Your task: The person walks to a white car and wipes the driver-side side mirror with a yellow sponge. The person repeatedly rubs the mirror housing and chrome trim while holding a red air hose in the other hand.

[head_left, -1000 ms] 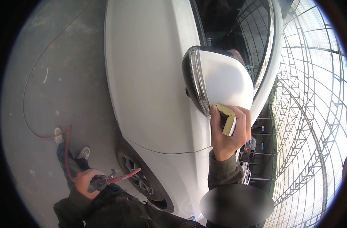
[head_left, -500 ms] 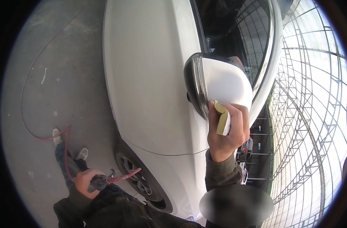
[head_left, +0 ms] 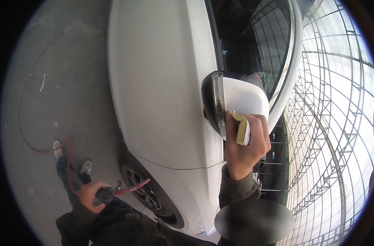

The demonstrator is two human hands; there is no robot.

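1. Nearest us, our left hand (head_left: 88, 196) has its fingers curled tightly around a black hand-held tool (head_left: 103, 197); a short red flexible tube (head_left: 132, 188) projects from it, in front of a dark tyre with a grey spoked wheel (head_left: 144, 188).
2. A long, thin red hose (head_left: 69, 164) runs from beside that hand past our pale shoes (head_left: 85, 167) and loops across the grey concrete floor (head_left: 51, 106).
3. Our right hand (head_left: 247, 151) grips a bent, pale-yellow foam pad with a white face (head_left: 243, 132) between thumb and fingers, at the lower end of a white-capped, black-trimmed wing mirror (head_left: 246, 95); the pad's contact is partly hidden.
4. Behind the mirror we see the white car body (head_left: 158, 82) and dark glass window (head_left: 252, 37).
5. Farthest, a pale translucent roof with metal lattice (head_left: 322, 123) curves away.
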